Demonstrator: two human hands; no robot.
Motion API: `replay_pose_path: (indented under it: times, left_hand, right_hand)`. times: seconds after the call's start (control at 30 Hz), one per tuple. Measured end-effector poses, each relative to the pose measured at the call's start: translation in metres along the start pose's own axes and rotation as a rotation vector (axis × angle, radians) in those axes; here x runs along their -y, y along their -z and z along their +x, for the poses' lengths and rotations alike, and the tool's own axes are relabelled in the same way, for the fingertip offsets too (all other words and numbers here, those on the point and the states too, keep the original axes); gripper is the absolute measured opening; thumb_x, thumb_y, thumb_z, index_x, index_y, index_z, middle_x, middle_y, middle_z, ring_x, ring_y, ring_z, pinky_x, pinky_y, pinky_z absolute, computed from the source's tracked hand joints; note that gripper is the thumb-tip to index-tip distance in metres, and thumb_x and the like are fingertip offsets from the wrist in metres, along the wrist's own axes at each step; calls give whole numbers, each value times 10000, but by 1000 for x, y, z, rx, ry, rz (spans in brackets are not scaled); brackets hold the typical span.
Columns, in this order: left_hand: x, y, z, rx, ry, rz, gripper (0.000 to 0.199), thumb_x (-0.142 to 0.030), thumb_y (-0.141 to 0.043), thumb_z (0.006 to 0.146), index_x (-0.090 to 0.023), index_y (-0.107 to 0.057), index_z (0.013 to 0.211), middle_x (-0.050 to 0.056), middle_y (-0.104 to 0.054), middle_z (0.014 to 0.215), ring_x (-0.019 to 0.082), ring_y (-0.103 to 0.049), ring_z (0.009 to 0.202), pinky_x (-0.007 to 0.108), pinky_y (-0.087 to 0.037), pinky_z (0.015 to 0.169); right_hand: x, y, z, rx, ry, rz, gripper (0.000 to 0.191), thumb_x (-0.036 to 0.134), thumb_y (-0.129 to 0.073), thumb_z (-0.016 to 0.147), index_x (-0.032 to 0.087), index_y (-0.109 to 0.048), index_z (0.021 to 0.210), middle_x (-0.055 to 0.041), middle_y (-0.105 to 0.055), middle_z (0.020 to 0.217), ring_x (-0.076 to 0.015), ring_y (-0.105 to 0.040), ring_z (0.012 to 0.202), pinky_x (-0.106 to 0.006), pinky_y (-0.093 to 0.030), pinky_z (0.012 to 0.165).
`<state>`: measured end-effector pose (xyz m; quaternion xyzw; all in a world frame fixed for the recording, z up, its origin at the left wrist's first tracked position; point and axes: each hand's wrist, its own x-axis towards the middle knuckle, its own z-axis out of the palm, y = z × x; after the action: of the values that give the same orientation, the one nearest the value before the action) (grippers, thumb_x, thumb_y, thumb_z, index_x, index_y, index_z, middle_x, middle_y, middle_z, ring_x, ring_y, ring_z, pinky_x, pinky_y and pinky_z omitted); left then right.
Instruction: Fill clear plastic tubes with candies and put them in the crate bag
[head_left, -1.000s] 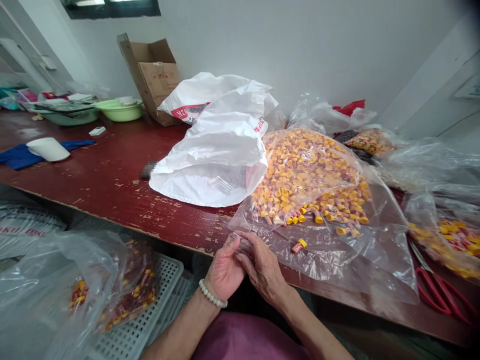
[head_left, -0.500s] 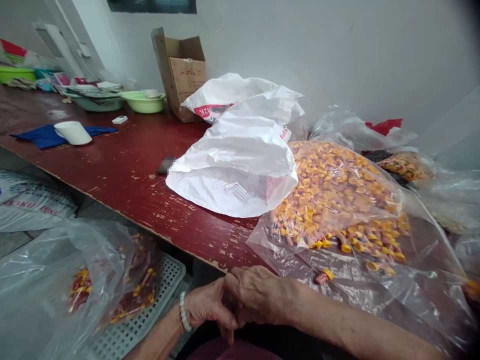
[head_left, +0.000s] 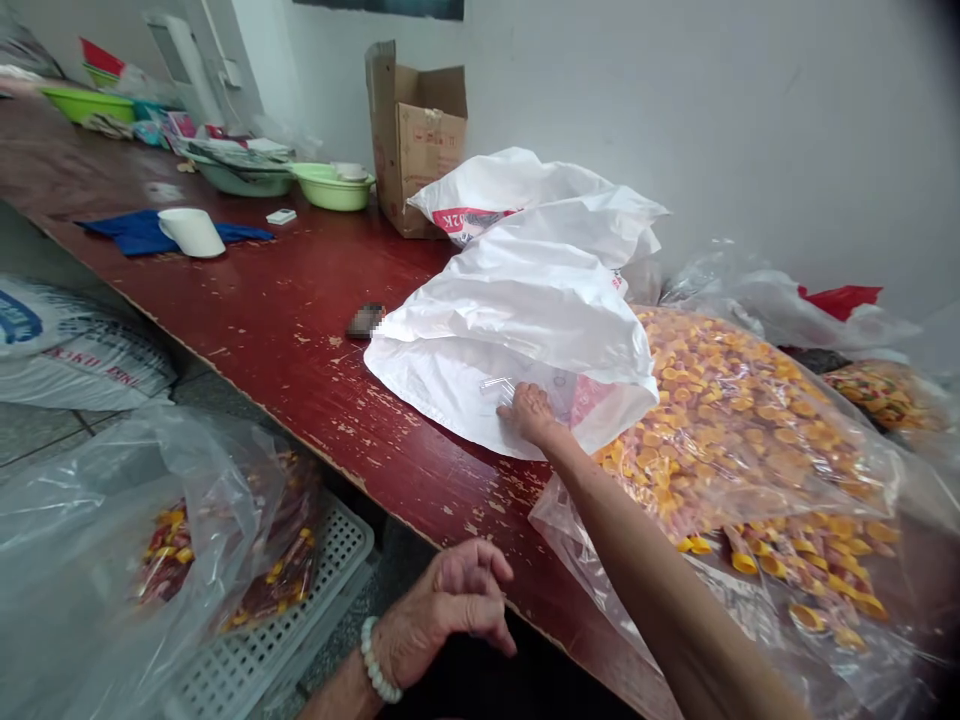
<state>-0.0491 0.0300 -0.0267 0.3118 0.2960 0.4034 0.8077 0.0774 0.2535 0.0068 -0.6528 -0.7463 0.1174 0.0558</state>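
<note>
My right hand (head_left: 527, 412) reaches into the mouth of a white woven sack (head_left: 457, 375) on the table. Its thumb stands apart from the fingers, beside a few thin, shiny clear pieces (head_left: 496, 385) lying on the sack; the fingertips are partly hidden. My left hand (head_left: 450, 600), with a pale bead bracelet at the wrist, hovers by the table's front edge, its fingers loosely bent and apart with nothing between them. Right of my right forearm, a large clear plastic bag (head_left: 825, 490) holds many small yellow-capped pieces (head_left: 739, 400) with reddish wrapping.
The worn red table (head_left: 300, 370) runs to the far left. A grey perforated crate (head_left: 337, 530) with clear-bagged pieces stands below at left. Behind are a cardboard box (head_left: 431, 150), a green basin (head_left: 334, 190), a white cup (head_left: 193, 232) and a blue cloth (head_left: 124, 232).
My hands, together near my lap before, are now apart. The right has moved forward to the sack's mouth; the left stays near the table edge with fingers loosened. The view has swung left.
</note>
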Motion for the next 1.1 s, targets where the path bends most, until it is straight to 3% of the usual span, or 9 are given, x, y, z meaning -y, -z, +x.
replay_pose_path:
  times: [0.1,0.2,0.27,0.4,0.53,0.63,0.8,0.97,1.1]
  left_hand:
    - [-23,7,12,-152,-115,45,241,-235,-658,736,-155,-600,956,8,-609,629,164,-634,621,283,-464,657]
    - [-41,12,30,-301,-215,-10,244,-291,-689,734,-156,-623,926,-10,-581,665,133,-609,622,276,-472,667]
    - [-48,10,44,-358,-289,-22,343,-291,-729,703,-173,-625,1008,-25,-572,699,106,-589,623,254,-468,672]
    - [-49,1,62,-297,-441,124,564,-284,-764,673,-218,-568,1197,19,-633,918,155,-606,852,261,-474,781]
    - [-34,-5,70,-299,-611,498,635,-302,-784,648,-239,-540,1231,78,-545,1202,229,-533,1107,324,-461,918]
    - [-19,-7,72,-300,-673,596,583,-312,-779,655,-232,-550,1184,87,-521,1201,223,-548,1101,327,-482,908]
    - [-4,-10,69,-188,-589,574,515,-298,-736,704,-202,-522,1162,95,-607,1144,202,-614,1013,308,-513,856]
    - [-3,-14,68,-415,-641,864,397,-257,-733,669,-181,-563,1020,56,-688,936,170,-659,832,277,-533,765]
    - [-1,-15,67,-440,-694,955,390,-257,-750,624,-179,-550,950,46,-682,894,166,-661,773,273,-544,709]
  right_hand:
    - [-7,7,-6,59,7,82,309,203,-573,820,52,-486,1075,-227,-548,1117,-303,-520,1079,-438,-417,897]
    - [-10,20,-28,116,54,216,349,352,-480,893,83,-473,1115,-160,-591,1061,-228,-593,938,-358,-485,792]
    - [-8,25,-54,145,133,423,397,456,-400,920,132,-465,1139,-100,-605,1040,-185,-608,883,-319,-509,744]
    - [-3,18,-115,173,305,1022,397,461,-452,904,217,-440,1216,-51,-577,1157,-184,-570,1038,-355,-481,907]
    - [-8,-2,-153,109,302,1200,440,472,-379,936,263,-370,1323,-44,-458,1356,-191,-428,1265,-377,-360,1079]
    - [-19,-15,-168,53,290,1168,469,498,-300,951,279,-335,1364,-36,-420,1402,-191,-379,1313,-400,-326,1114]
    - [-39,-25,-185,-26,322,828,564,531,-295,940,263,-247,1434,-52,-269,1505,-211,-214,1401,-454,-199,1164]
    - [-47,-35,-191,-63,402,535,769,575,-406,887,176,-114,1475,-163,-149,1533,-271,-127,1421,-521,-190,1143]
    - [-42,-31,-199,-139,413,473,732,540,-413,898,154,-161,1466,-191,-229,1503,-283,-187,1407,-521,-260,1118]
